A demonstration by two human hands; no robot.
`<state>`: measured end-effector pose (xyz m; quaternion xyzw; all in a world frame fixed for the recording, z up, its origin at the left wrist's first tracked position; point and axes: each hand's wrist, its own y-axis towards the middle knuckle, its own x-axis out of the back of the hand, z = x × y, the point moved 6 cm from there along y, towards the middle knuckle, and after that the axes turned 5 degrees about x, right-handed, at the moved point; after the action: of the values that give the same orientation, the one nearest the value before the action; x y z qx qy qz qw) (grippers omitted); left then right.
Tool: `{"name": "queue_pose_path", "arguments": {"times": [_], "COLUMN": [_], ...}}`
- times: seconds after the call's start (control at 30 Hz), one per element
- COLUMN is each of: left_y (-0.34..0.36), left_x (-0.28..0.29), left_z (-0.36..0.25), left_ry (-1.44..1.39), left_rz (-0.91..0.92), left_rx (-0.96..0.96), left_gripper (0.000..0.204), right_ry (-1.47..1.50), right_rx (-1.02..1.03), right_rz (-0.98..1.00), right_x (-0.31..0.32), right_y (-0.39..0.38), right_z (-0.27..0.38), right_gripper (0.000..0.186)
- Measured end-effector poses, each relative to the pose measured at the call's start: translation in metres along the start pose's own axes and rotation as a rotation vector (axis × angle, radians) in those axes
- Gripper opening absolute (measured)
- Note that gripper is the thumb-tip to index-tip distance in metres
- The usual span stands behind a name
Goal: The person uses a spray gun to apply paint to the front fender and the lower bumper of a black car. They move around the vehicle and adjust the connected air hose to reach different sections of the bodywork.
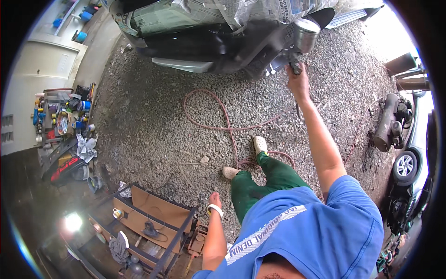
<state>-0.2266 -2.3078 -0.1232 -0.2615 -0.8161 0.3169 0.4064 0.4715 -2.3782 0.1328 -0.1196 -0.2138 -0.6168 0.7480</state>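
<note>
My right hand (299, 84) reaches forward, its fingers wrapped round a spray gun (295, 64) with a silver cup (307, 35) on top. The gun is beside the corner of a glossy black car bumper (186, 46). Newspaper masking (190, 16) covers the bodywork above it. A pale grey strip (182, 65) runs along the bumper's lower edge. By my left side hangs my left hand (215, 200), holding nothing, its fingers loosely apart. It is near a dark metal frame (174, 239) holding brown boards (158, 207).
A reddish hose (231, 135) loops over the gravel (153, 111) in front of my feet. Cans and tools crowd a shelf (65, 116) at the left, above a lit lamp (73, 222). An air compressor (386, 123) and a parked car's wheel (405, 167) are at the right.
</note>
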Motion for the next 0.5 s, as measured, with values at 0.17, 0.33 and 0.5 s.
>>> {"name": "queue_pose_path", "arguments": {"times": [0.17,0.33,0.5], "left_y": [-0.021,-0.026,-0.034], "left_x": [-0.010,-0.007,-0.020], "left_z": [-0.012,-0.008,-0.020], "left_ry": [-0.134,-0.120,-0.085], "left_rz": [-0.022,-0.057,-0.067], "left_rx": [0.070,0.025,0.047], "left_gripper": [0.047,0.046,0.045], "right_ry": [-0.002,0.192,0.311], "right_rx": [-0.082,0.081,0.027], "right_rz": [0.242,0.364,0.491], "right_x": [-0.045,-0.080,-0.065], "right_y": [-0.029,-0.058,-0.057], "right_z": [0.032,0.096,0.100], "right_gripper": [0.041,0.033,0.030]}}
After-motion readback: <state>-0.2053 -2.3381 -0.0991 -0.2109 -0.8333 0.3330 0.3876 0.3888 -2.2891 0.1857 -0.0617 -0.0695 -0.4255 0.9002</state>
